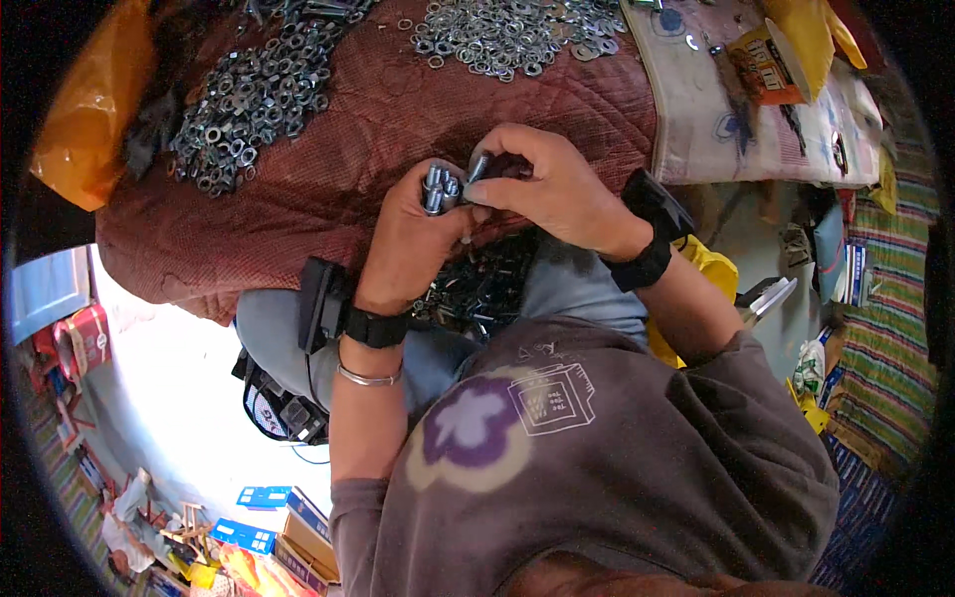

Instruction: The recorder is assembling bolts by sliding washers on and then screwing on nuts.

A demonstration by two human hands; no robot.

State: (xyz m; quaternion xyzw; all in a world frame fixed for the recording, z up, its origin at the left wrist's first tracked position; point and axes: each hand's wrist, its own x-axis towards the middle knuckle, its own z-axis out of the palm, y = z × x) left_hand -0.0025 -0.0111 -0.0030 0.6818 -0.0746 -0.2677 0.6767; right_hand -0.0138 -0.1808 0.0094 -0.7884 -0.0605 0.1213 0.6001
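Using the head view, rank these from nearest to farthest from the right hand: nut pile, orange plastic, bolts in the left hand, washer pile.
From the right hand:
1. Bolts, just left, in the left hand.
2. Washer pile, ahead on the red cloth.
3. Nut pile, ahead and left.
4. Orange plastic, far left.

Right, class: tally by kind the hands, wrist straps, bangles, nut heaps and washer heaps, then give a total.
Left hand, right hand: 2
Wrist straps: 2
Bangle: 1
Nut heap: 1
Washer heap: 1
Total: 7
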